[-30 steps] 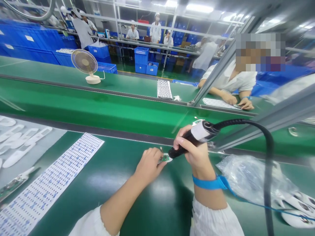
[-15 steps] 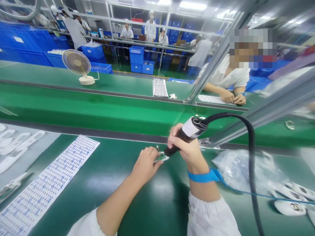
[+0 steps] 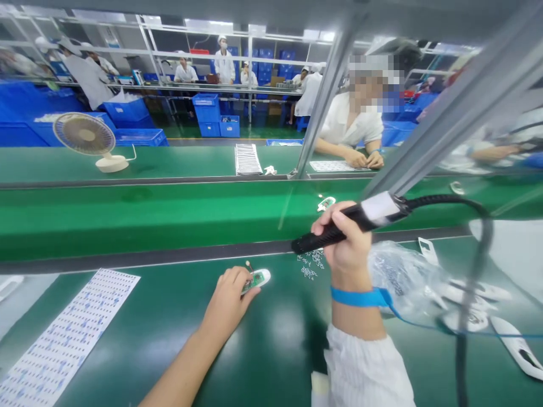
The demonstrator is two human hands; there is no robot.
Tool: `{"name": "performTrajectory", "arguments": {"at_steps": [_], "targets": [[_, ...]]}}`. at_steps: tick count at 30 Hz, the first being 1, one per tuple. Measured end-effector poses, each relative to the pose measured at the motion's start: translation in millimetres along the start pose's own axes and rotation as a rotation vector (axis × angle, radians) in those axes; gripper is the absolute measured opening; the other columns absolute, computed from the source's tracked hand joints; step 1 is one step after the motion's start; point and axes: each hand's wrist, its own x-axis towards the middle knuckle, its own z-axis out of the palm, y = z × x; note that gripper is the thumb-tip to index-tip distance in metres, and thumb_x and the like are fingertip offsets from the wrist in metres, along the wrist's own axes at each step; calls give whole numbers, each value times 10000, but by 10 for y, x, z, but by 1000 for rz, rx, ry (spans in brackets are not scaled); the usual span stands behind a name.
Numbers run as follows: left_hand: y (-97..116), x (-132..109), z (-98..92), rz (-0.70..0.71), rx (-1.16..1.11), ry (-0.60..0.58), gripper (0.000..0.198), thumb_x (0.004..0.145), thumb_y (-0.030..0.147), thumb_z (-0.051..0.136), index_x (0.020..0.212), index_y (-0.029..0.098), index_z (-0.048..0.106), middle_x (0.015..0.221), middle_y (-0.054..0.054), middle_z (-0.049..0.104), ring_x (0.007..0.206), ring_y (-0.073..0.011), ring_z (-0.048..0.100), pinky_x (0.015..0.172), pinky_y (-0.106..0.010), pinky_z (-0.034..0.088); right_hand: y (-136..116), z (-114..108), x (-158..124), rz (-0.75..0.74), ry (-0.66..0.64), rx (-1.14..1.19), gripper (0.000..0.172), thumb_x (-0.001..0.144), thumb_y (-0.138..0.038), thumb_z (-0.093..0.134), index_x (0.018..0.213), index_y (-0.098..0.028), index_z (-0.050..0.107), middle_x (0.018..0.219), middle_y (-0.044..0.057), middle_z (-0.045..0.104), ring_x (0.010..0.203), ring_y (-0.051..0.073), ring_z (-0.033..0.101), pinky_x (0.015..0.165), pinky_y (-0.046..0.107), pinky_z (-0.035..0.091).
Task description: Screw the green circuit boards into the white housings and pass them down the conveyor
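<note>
Left hand (image 3: 227,297) curled, fingertips pinning green circuit board (image 3: 254,281) in white plastic casing (image 3: 263,276) to tabletop (image 3: 271,362), apparently for steadiness. Right hand (image 3: 345,243) closed around corded black tool (image 3: 309,242), tip clear of board. Blue wrist strap (image 3: 356,297) on right wrist, likely static protection.

I'm seeing bright, even light from the ceiling lights (image 3: 207,25) at twelve, soft glare on the tabletop (image 3: 282,330) at six, and curved, wide-angle distortion at the edges.

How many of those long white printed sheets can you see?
3: a sheet left of the person's left hand, one across the belt, one by a co-worker's hands. More may be hidden.
</note>
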Motion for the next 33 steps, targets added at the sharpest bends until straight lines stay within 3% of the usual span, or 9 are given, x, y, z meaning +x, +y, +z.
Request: {"name": "performTrajectory", "arguments": {"at_steps": [3,6,11,15,19,21,24,28,33], "targets": [[-93,177,-56,51,10,23,102,926,288,613,983,228,552,1044,-46,646,972,-249,597,839,-391,466,4,-256,71,-60,150,-115,137,749,-247,718,717,-216,589,590,-38,559,448,155,540,456,297,410],[-272,628,-180,76,53,41,142,915,339,620,964,217,567,1030,-65,646,969,-263,598,836,-396,478,74,-399,75,-38,202,-161,164,736,-244,749,706,-207,593,570,-36,557,448,156,537,455,293,407],[-661,1494,-348,-70,125,67,184,864,367,661,905,201,593,995,-73,646,934,-259,610,837,-371,480,155,-418,54,-21,210,-177,154,760,-233,752,709,-215,607,561,-37,570,467,160,539,492,312,439],[-888,1753,-372,-129,161,74,193,870,381,632,860,193,593,944,-79,649,904,-265,610,813,-374,477,159,-417,60,-11,214,-186,162,755,-256,766,739,-228,608,576,-42,584,479,172,557,515,338,474],[-845,1666,-324,-145,177,100,259,882,424,612,988,187,605,1052,-105,653,994,-289,603,865,-404,475,187,-415,55,-18,199,-187,172,767,-260,768,747,-226,600,564,-43,576,490,176,558,529,341,474],[-686,1514,-259,-134,145,164,296,904,434,584,1073,191,589,1128,-115,642,1059,-299,586,918,-436,462,204,-400,47,-17,198,-194,175,779,-259,761,732,-222,596,555,-40,568,498,177,555,536,340,468],[-324,1166,-96,-29,-19,253,211,933,383,550,1053,213,588,1134,-90,650,1094,-272,582,974,-439,447,199,-369,40,-10,216,-185,172,771,-248,763,737,-221,596,573,-38,567,500,172,553,531,333,461],[186,759,181,92,-194,160,114,930,309,573,994,223,611,1074,-56,673,1040,-234,599,939,-414,466,134,-340,44,-1,201,-75,159,739,-236,748,725,-222,590,577,-43,557,461,161,540,472,306,426],[506,786,414,55,-155,55,218,883,264,672,1094,226,635,1128,-55,671,1093,-253,571,934,-443,444,68,-347,52,73,121,49,113,719,-226,709,718,-218,596,575,-34,559,453,161,534,467,302,425]]}}
